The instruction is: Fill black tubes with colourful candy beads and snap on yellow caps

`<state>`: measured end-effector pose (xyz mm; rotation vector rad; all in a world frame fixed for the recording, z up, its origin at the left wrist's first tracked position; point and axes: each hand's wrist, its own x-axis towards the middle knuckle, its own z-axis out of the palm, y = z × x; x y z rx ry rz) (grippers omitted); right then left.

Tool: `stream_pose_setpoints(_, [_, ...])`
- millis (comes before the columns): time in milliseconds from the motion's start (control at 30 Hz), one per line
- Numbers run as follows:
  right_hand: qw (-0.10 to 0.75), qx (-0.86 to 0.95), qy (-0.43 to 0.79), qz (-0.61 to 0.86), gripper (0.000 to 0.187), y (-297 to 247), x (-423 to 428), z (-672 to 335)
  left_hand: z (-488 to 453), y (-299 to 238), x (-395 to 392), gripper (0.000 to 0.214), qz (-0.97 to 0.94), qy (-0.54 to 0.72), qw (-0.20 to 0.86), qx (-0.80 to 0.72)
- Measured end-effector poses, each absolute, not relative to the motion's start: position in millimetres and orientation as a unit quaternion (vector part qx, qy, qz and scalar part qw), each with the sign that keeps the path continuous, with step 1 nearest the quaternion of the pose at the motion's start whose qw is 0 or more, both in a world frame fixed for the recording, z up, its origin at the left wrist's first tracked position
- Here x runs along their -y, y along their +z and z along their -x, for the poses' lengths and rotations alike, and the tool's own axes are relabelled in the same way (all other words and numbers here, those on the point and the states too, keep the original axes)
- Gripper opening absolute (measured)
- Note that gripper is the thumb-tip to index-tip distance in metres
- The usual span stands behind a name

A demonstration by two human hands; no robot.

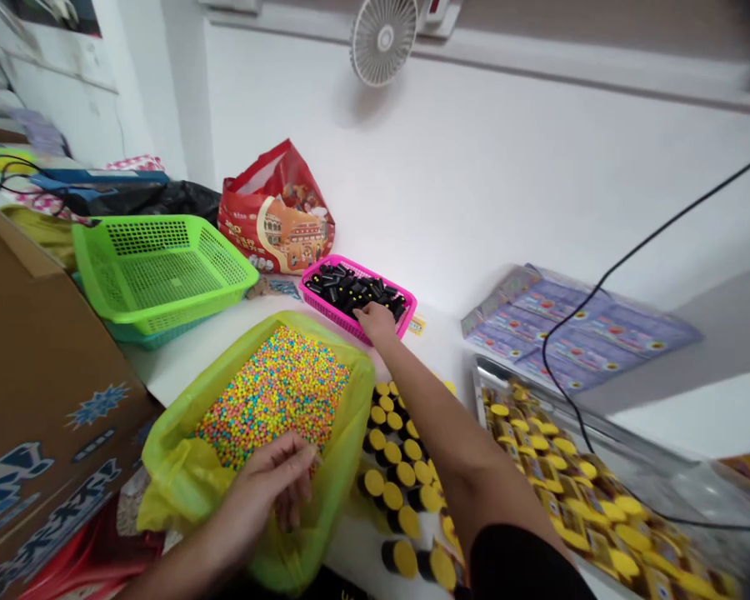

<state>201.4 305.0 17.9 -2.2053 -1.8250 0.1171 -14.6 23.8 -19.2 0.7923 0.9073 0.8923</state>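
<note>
My right hand reaches into a pink basket heaped with small black cylindrical pieces, some showing yellow spots. Its fingers are closed at the near edge of the heap, and the fingertips are partly hidden there. Over the near side of a basket lined with yellow-green plastic, my left hand has its fingers curled in, thumb against the index finger. Whatever it may hold cannot be made out. Many small colourful candy balls fill that basket. Below my right forearm stand rows of black cylinders with yellow tops.
A metal tray of yellow-topped packed pieces lies at right, with purple boxes behind. A black cable hangs across them. Green baskets and a red bag stand behind left; a cardboard box is at left.
</note>
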Motion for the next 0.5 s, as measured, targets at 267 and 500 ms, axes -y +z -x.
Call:
stream_pose_setpoints(267, [0.191,0.569,0.086,0.796,0.032,5,-363,-175,18,-17,-27,0.046,-0.307,0.475,0.708,-0.423])
stream_pose_setpoints(500, [0.293,0.656,0.02,0.696,0.034,8,-314,-179,23,-9,-24,0.036,-0.209,0.596,0.661,-0.406])
